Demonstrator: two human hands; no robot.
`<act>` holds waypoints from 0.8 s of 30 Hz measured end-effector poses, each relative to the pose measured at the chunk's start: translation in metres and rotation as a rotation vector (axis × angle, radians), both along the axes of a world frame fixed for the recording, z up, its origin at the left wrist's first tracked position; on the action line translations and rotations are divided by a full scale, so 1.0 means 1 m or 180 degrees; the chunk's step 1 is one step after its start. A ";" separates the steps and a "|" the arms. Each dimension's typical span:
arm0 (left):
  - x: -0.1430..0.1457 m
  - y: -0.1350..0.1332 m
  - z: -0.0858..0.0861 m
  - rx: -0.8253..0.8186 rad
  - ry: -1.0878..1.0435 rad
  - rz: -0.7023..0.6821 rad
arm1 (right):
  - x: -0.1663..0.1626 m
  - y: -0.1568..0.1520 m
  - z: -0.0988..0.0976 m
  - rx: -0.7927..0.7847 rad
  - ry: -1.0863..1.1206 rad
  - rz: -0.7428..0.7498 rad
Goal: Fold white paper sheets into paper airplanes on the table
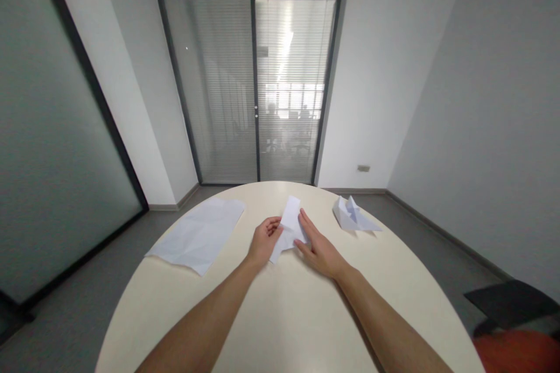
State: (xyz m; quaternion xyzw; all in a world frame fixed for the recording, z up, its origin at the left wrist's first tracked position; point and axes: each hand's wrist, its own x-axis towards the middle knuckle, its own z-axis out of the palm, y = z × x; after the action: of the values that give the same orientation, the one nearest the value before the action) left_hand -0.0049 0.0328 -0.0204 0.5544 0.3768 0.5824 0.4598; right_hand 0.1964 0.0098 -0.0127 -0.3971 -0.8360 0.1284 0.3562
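A partly folded sheet of white paper is between my two hands over the middle of the table. My left hand pinches its left edge, the fingers curled and the thumb on top. On the right side, my right hand rests against the paper with the thumb and fingers apart, the fingertips along its edge. A narrow strip of the paper points away from me, and wider folded flaps spread out nearer to me.
The round cream table carries a creased flat white sheet at the left. A folded paper boat sits at the right. Beyond the right edge stand a dark chair and something orange-red. Glass doors with blinds are behind.
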 end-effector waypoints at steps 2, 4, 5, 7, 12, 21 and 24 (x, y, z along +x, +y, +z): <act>0.000 0.001 -0.001 -0.0030 0.0002 -0.0007 | -0.001 0.000 0.000 0.0017 0.0048 0.0002; 0.001 0.001 -0.002 -0.0046 -0.0066 -0.0075 | -0.002 0.001 -0.001 -0.0045 0.0190 -0.0068; 0.001 0.002 -0.003 -0.0045 -0.0112 -0.0095 | -0.002 0.001 -0.002 -0.0152 0.0295 -0.0127; 0.000 0.003 -0.004 -0.0033 -0.0174 -0.0097 | -0.002 0.002 -0.003 -0.0476 0.0485 -0.0257; -0.001 0.006 -0.006 -0.0028 -0.0054 0.0079 | -0.004 0.006 -0.004 -0.0999 0.1064 -0.0262; -0.001 0.002 -0.001 -0.0161 -0.0027 0.0223 | -0.008 0.006 0.001 -0.1512 0.1959 0.0062; -0.001 0.000 0.000 -0.0169 0.0000 0.0235 | -0.006 0.007 0.001 -0.1435 0.1895 0.0000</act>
State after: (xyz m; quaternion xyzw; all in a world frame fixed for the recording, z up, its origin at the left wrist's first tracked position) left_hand -0.0057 0.0324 -0.0202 0.5277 0.4123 0.5888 0.4526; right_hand 0.1904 0.0163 -0.0118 -0.4108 -0.6466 0.4191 0.4874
